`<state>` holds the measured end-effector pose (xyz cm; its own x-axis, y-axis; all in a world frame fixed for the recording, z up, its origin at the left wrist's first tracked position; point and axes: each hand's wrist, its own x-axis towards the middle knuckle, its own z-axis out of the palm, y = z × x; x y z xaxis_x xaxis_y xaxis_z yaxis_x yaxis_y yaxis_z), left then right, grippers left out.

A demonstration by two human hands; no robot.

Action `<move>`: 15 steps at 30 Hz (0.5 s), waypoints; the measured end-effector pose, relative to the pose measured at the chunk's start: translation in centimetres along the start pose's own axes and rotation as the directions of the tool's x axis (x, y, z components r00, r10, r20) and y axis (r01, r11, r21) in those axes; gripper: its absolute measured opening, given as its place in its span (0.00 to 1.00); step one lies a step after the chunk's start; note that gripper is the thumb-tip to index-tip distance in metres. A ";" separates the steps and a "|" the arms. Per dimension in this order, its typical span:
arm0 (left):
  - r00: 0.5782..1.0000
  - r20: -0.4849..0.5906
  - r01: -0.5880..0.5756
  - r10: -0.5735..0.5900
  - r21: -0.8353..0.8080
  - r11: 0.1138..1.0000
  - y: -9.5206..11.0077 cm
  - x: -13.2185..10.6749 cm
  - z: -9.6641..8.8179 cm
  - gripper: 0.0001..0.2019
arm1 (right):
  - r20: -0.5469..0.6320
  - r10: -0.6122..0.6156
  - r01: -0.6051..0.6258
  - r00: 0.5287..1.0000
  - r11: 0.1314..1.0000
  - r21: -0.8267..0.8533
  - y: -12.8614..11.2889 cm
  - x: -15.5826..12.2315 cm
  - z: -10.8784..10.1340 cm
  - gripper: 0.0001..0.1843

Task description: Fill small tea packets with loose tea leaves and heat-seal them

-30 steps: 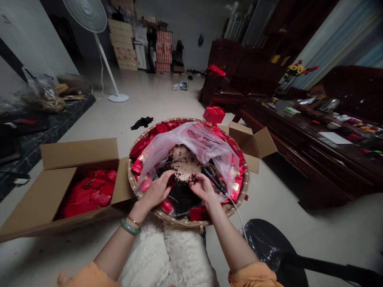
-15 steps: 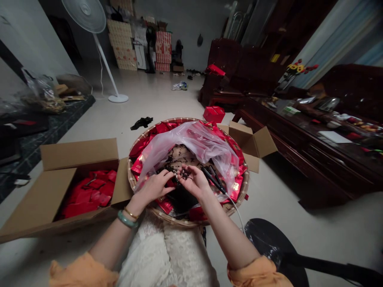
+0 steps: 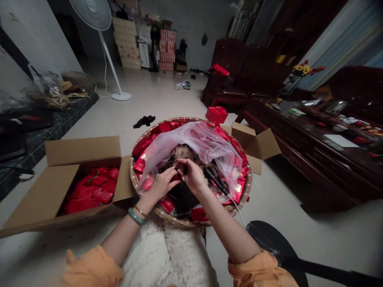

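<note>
Tea leaves (image 3: pixel 186 170) pinched in the right hand (image 3: pixel 194 177) are half-hidden.

The room is dim and flat, lit softly by pale light from the bluish curtains (image 3: pixel 354 44) at the upper right, which puts a faint sheen on the tiled floor (image 3: pixel 167 103) and a soft highlight along the plastic bag (image 3: pixel 191 145). A deep shadow falls on the floor beside the long dark wooden table (image 3: pixel 287 149). The wide lens bows the wall (image 3: pixel 32 36) at the left edge, and dark corners lose detail to murky softness.
</note>
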<state>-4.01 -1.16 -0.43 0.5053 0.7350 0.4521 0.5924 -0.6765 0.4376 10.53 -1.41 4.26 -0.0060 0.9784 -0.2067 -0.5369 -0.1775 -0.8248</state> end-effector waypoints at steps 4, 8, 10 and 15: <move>0.998 -0.055 0.018 -0.019 -0.018 1.000 -0.2 -0.2 0.8 0.14 | 0.042 -0.175 0.180 0.984 0.963 -0.201 0.3 0.2 -0.5 0.16; 0.997 -0.083 -0.007 0.004 -0.034 0.999 -0.5 -0.5 1.2 0.16 | 0.066 -0.231 0.239 0.971 0.893 -0.381 0.7 0.1 -1.2 0.16; 0.996 -0.091 -0.014 0.011 -0.031 0.999 -0.8 -0.6 1.5 0.17 | 0.097 -0.275 0.285 0.956 0.809 -0.515 0.6 -0.1 -1.4 0.15; 0.996 -0.088 -0.003 0.000 -0.036 0.999 -1.5 -0.9 2.0 0.18 | 0.269 -0.330 0.410 0.905 0.500 -0.763 -0.5 -1.0 -1.5 0.10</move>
<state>-4.06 -0.70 -3.02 0.4485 0.7279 0.5186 0.5680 -0.6802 0.4634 12.01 -2.41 4.06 -0.0554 0.9722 0.2274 0.3727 0.2314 -0.8986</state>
